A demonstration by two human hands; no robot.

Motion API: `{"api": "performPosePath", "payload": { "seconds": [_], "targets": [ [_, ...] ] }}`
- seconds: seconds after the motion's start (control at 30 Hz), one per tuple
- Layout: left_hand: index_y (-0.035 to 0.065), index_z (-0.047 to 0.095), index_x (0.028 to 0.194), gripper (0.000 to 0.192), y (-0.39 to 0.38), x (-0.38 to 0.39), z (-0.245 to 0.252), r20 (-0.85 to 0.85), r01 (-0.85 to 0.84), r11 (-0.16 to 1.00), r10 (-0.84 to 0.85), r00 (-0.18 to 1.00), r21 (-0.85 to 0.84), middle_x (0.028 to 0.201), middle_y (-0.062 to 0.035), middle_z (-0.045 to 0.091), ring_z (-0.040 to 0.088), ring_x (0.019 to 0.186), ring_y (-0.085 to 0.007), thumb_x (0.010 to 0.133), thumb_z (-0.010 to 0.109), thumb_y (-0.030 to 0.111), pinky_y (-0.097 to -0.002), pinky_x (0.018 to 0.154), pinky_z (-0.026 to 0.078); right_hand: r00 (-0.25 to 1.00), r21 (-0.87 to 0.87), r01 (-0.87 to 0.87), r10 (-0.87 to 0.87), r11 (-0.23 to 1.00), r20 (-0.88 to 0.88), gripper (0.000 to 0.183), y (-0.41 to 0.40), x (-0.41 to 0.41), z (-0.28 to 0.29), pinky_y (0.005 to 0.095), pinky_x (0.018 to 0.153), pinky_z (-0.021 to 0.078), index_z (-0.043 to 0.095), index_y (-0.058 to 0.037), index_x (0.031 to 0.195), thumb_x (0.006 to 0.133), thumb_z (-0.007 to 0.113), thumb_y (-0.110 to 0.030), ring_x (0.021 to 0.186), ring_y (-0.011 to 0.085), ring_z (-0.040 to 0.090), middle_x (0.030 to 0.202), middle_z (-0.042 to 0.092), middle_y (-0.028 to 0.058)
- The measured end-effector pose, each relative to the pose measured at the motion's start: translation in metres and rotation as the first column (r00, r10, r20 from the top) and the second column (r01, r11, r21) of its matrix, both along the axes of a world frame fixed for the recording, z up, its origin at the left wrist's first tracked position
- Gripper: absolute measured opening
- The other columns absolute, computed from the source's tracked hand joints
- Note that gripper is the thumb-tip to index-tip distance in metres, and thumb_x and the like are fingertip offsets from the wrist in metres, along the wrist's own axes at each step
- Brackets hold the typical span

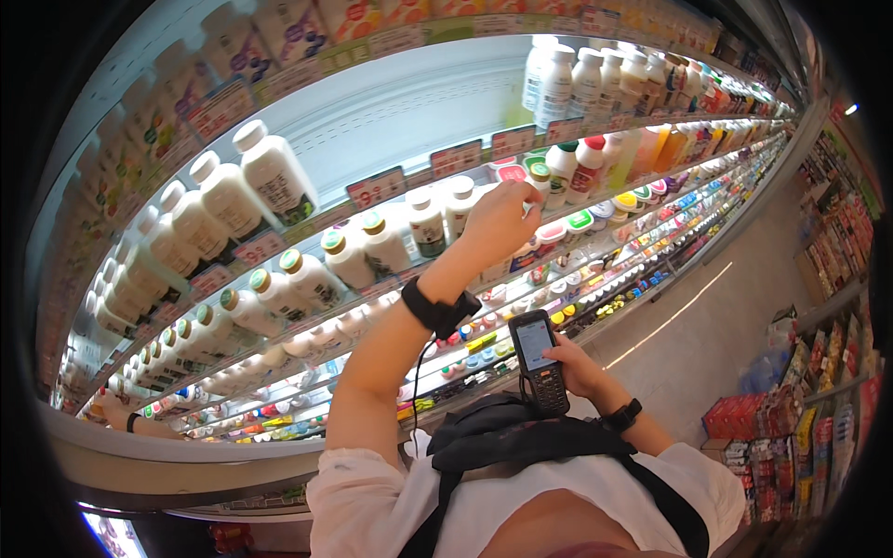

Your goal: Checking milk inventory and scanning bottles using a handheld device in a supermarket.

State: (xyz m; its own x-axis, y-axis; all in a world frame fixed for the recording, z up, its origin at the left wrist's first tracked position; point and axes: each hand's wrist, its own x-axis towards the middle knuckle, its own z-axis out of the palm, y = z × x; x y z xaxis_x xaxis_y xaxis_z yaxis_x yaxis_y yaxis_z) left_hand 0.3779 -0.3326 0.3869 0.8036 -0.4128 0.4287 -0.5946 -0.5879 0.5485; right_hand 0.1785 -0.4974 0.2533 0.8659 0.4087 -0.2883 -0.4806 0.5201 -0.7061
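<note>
My left hand, with a black band and small device on the wrist, reaches to a lit refrigerated shelf. Its bent fingers are beside a green-capped bottle; whether they grip anything is unclear. White bottles stand just left of it. Below and to the right, my right hand holds a handheld mobile terminal with a lit screen and keypad, its thumb at the screen's edge. A black bag hangs at my front, behind the terminal.
Large white bottles stand on the shelf above, behind price tags. More bottles line its right end. Tubs and small drinks fill lower shelves. Red boxes are stacked across the aisle. Another banded forearm shows far left, possibly a reflection.
</note>
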Motion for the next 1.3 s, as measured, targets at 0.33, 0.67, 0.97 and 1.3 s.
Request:
{"api": "performPosePath", "payload": {
  "seconds": [0.33,0.67,0.97,1.3],
  "targets": [
    [0.0043,0.052,0.117,0.06,-0.067,0.099,-0.1,-0.217,-0.143,0.949,0.082,0.973,-0.281,0.108,-0.0148,0.063,0.061,0.103,-0.0301,0.069,0.082,0.025,-0.0376,0.087,0.048,0.971,-0.052,0.241,-0.24,0.969,0.016,0.046,-0.063,-0.002,-0.035,0.0433,0.08,0.056,0.042,-0.0005,0.128,0.087,0.054,-0.018,0.092,0.028,0.065,0.106,0.062,0.0168],
    [0.0013,0.045,0.126,0.065,0.005,-0.046,-0.058,-0.224,0.008,0.557,-0.348,0.911,-0.83,0.12,-0.0146,0.059,0.06,0.111,-0.0251,0.074,0.081,0.017,-0.0378,0.095,0.05,0.999,-0.007,0.002,-0.003,1.0,-0.042,0.04,-0.053,0.039,-0.026,0.0384,0.077,0.056,0.044,0.0005,0.124,0.087,0.053,-0.01,0.091,0.024,0.064,0.107,0.06,0.0144],
    [0.0025,0.037,0.138,0.087,0.132,-0.178,-0.056,-0.16,-0.121,0.11,-0.491,0.856,-0.987,0.111,-0.0101,0.053,0.062,0.088,-0.0249,0.076,0.068,0.055,-0.0371,0.072,0.053,0.937,-0.039,-0.347,0.345,0.937,-0.052,0.039,0.008,0.072,-0.022,0.0394,0.081,0.0557,0.044,0.0017,0.125,0.088,0.052,-0.01,0.093,0.0256,0.064,0.109,0.06,0.0162],
    [0.0064,0.043,0.118,0.058,0.177,-0.256,-0.059,0.299,0.063,-0.423,-0.52,0.8,-0.904,0.085,-0.0123,0.057,0.058,0.052,-0.0215,0.083,0.066,0.047,-0.0318,0.043,0.047,0.825,-0.145,-0.564,0.564,0.813,-0.046,0.042,0.084,0.093,-0.004,0.0379,0.076,0.0576,0.043,0.002,0.126,0.087,0.05,-0.012,0.091,0.0237,0.065,0.108,0.061,0.0153]
  ]
}}
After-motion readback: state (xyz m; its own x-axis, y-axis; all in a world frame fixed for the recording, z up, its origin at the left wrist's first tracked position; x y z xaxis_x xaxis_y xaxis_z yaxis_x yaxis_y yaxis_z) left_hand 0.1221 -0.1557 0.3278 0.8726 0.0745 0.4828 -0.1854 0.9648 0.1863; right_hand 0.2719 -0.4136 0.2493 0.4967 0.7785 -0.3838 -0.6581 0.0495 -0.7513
